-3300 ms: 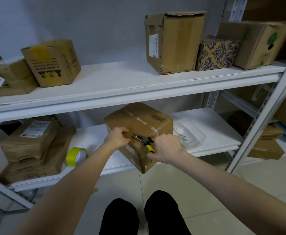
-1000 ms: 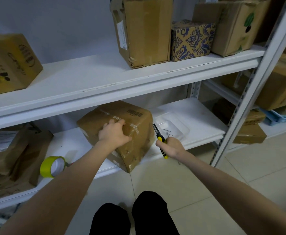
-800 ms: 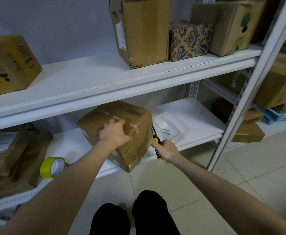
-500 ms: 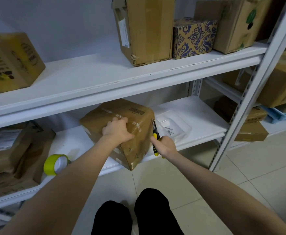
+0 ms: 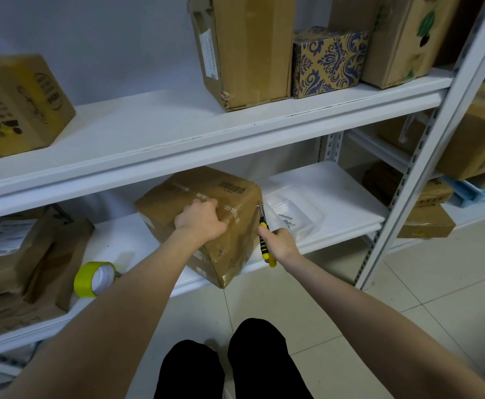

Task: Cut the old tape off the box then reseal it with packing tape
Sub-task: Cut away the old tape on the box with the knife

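Both grips are busy, and the box (image 5: 178, 203) is right where you want it: on the lower shelf (image 5: 126, 240), turned at an angle, its near bottom corner poking out past the shelf's front edge. Your left grip (image 5: 199, 221) sits on top of it, fingers laid over the top panel and thumb out along the front edge, pressing down and wrapped around nothing. A strip of old tape (image 5: 234, 216) with white print runs over that edge just beside your thumb. Over on the box's right side, your right grip (image 5: 281, 243) is clenched tight round the yellow-and-black handles of the cutter (image 5: 264, 237), blade end pointing up, its tip right at the box's upper right edge; whether it bites into tape, you cannot tell from here. Left of the box, apart from it, a yellow-green tape roll (image 5: 90, 279) stands on edge on the same shelf, and beyond that a stack of brown parcels (image 5: 19, 254). Right of the box, a clear plastic tray (image 5: 307, 208) holds a few nails. On the upper shelf (image 5: 149, 131) stand more cartons, among them a blue-patterned box (image 5: 329, 61). Down low, your knees (image 5: 235, 364) in black hover over the tiled floor (image 5: 408, 298).
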The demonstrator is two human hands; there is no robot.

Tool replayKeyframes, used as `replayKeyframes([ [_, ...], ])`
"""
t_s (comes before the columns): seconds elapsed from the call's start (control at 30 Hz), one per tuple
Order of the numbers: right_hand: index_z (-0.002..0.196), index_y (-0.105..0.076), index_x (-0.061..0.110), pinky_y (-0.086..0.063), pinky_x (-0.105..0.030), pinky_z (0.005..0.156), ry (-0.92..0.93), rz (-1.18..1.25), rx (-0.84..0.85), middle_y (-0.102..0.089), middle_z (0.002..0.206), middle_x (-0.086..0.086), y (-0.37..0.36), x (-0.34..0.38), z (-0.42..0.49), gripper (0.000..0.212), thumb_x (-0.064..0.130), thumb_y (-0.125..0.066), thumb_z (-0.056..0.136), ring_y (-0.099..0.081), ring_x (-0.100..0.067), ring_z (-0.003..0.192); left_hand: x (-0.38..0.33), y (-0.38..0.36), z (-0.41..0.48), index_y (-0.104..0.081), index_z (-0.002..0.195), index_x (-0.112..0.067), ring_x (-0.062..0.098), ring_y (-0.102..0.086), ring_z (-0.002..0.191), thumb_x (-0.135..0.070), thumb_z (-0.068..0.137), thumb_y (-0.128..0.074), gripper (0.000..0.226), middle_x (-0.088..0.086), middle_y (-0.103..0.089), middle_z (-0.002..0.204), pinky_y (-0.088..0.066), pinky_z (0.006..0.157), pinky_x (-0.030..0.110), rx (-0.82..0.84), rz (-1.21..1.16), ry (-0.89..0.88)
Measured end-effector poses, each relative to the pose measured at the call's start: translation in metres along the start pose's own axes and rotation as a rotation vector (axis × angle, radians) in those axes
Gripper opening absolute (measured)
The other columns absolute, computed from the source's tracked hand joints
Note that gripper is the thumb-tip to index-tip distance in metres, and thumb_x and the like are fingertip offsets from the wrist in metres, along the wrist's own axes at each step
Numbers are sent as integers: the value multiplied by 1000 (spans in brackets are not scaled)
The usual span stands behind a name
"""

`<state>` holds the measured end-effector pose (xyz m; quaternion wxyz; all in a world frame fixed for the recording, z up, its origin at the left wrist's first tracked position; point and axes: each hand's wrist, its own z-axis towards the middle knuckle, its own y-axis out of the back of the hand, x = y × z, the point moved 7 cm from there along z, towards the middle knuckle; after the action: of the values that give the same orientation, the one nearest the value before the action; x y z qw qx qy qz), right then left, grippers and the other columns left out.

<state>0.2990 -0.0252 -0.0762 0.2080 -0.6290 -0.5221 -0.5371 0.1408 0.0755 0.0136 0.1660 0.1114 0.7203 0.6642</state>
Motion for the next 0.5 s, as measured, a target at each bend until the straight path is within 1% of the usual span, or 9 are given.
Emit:
replayKeyframes([
  [0.1,50,-41,12,-38,-25,48,69,-146,-73,-45,49,-3,9,-2,-1,44,38,-60,81,-46,-19,48,0,0,0,-46,131,-31,28,-56,109,-58,84,-51,55,6,-52,125,-54,83,41,0,-2,4],
  [0.17,52,-37,12,-35,-28,51,104,-217,-110,-41,52,-4,13,-4,-2,45,39,-61,79,-42,-19,52,1,0,0,-44,134,-31,27,-56,110,-57,84,-52,56,5,-52,127,-55,83,41,-6,-1,3],
  [0.37,52,-36,12,-30,-26,47,113,-206,-127,-37,50,-1,17,-3,-8,45,36,-62,80,-38,-16,49,0,2,-2,-46,132,-29,22,-58,106,-54,85,-54,54,0,-56,122,-56,80,37,-28,-28,-11],
  [0.5,50,-35,13,-29,-25,47,114,-174,-135,-36,47,0,18,-8,-10,45,34,-63,78,-37,-17,48,1,1,-3,-46,132,-29,22,-58,106,-55,84,-53,55,1,-55,122,-56,79,37,-29,-35,-17],
])
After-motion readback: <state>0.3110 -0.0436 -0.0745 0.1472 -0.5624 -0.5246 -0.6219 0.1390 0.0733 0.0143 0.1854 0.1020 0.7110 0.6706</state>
